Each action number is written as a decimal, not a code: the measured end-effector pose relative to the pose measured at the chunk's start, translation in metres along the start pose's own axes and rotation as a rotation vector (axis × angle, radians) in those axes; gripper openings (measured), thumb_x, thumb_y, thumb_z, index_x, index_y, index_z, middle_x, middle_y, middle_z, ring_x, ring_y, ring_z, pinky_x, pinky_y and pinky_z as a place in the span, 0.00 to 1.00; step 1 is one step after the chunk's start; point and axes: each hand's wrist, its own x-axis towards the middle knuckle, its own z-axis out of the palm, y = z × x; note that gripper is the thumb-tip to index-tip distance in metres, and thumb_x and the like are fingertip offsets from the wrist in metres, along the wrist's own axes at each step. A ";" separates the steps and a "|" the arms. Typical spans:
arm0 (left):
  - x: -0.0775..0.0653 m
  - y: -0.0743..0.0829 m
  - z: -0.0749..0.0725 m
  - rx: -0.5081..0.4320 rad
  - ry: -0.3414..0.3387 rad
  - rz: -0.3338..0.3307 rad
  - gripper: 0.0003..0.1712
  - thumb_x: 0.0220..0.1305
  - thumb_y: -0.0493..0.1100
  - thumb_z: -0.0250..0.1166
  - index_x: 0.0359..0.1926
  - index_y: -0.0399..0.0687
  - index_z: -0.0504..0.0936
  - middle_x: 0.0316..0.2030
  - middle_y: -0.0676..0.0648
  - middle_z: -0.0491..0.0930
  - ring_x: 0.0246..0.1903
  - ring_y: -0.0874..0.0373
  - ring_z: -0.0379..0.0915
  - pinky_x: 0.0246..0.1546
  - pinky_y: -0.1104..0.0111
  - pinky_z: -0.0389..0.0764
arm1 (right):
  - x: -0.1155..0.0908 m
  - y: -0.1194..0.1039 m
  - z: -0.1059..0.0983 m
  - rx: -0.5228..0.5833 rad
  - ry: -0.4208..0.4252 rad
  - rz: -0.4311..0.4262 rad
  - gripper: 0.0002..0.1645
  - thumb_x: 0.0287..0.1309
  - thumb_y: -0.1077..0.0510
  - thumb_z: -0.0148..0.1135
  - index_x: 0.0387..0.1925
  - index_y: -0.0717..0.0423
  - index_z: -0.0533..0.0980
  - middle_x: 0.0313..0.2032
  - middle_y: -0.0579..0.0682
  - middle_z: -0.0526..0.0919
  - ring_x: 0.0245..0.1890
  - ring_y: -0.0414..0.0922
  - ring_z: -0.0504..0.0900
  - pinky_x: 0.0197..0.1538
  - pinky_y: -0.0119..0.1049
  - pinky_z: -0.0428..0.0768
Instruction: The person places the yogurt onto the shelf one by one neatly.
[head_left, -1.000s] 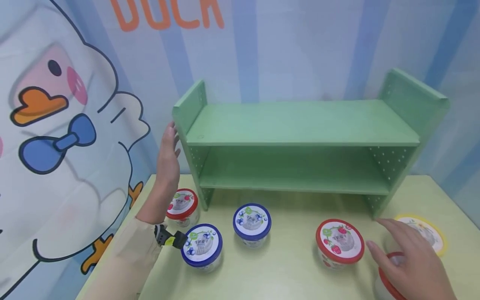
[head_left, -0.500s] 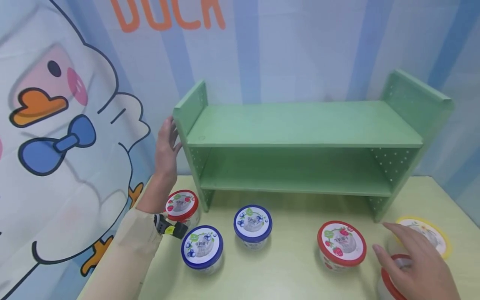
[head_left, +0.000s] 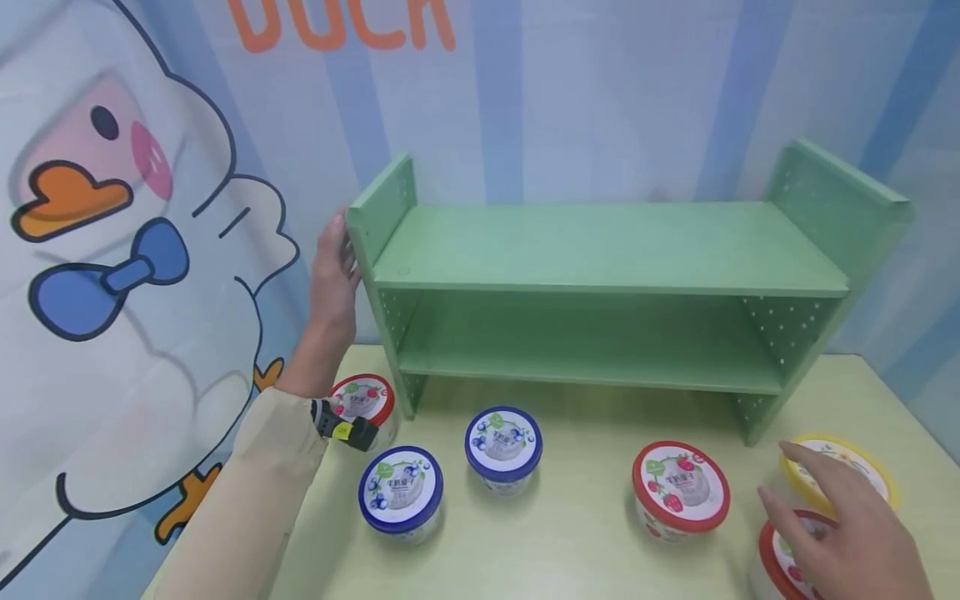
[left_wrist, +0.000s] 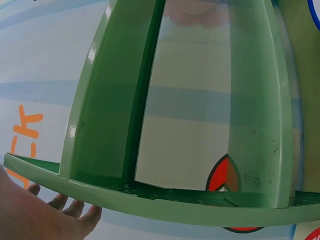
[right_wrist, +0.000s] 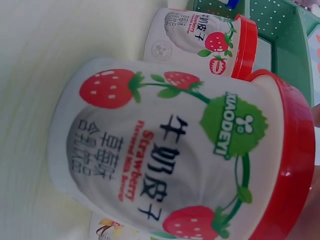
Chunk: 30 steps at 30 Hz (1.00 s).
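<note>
My left hand [head_left: 333, 279] touches the outer left side of a green two-tier shelf [head_left: 607, 246], near its top. In the left wrist view, the fingertips [left_wrist: 92, 215] lie against the side panel, and the thumb is hidden. Over a red-lidded strawberry milk tub [head_left: 768, 554] at the right, my right hand [head_left: 855, 525] hovers with thumb and fingers spread. That tub [right_wrist: 170, 150] fills the right wrist view, with only bits of fingers at the edge. Just behind it stands a yellow-lidded tub [head_left: 862, 475], partly covered by the hand.
Another red-lidded tub [head_left: 680, 487] stands in front of the shelf's right part. Two blue-lidded tubs [head_left: 502, 446] are further left, and a red-lidded tub [head_left: 363, 396] is partly behind the left wrist. A duck-print cloth [head_left: 112, 333] hangs behind the pale table [head_left: 570, 533].
My left hand has slid slightly up along the shelf's side. The right hand has shifted a little right, so more of the red lid beneath it shows. The tubs stay in place.
</note>
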 end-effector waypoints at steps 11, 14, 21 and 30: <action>0.012 0.001 -0.003 -0.025 0.008 -0.009 0.34 0.74 0.61 0.43 0.73 0.52 0.60 0.71 0.51 0.59 0.69 0.54 0.54 0.68 0.56 0.54 | -0.004 0.005 -0.001 0.056 -0.062 0.071 0.37 0.64 0.37 0.59 0.59 0.63 0.71 0.54 0.64 0.75 0.48 0.66 0.77 0.34 0.55 0.83; 0.017 0.002 -0.004 -0.009 0.016 -0.005 0.31 0.73 0.61 0.45 0.69 0.52 0.67 0.66 0.49 0.66 0.67 0.55 0.59 0.66 0.52 0.57 | -0.004 0.003 -0.002 0.056 -0.047 0.072 0.35 0.64 0.38 0.60 0.58 0.62 0.73 0.51 0.64 0.77 0.47 0.65 0.79 0.33 0.54 0.83; 0.025 0.006 -0.005 0.051 0.014 -0.003 0.27 0.73 0.61 0.47 0.61 0.51 0.75 0.53 0.44 0.73 0.59 0.55 0.67 0.61 0.50 0.66 | -0.005 -0.003 -0.007 0.046 -0.030 0.036 0.30 0.64 0.43 0.63 0.56 0.61 0.74 0.48 0.63 0.79 0.42 0.63 0.82 0.33 0.56 0.82; 0.029 0.011 -0.005 0.128 -0.041 -0.034 0.30 0.74 0.62 0.45 0.68 0.56 0.69 0.52 0.40 0.74 0.48 0.47 0.72 0.51 0.57 0.73 | -0.008 0.001 -0.004 0.042 -0.024 0.024 0.29 0.64 0.41 0.62 0.54 0.59 0.75 0.51 0.62 0.79 0.34 0.59 0.86 0.33 0.56 0.82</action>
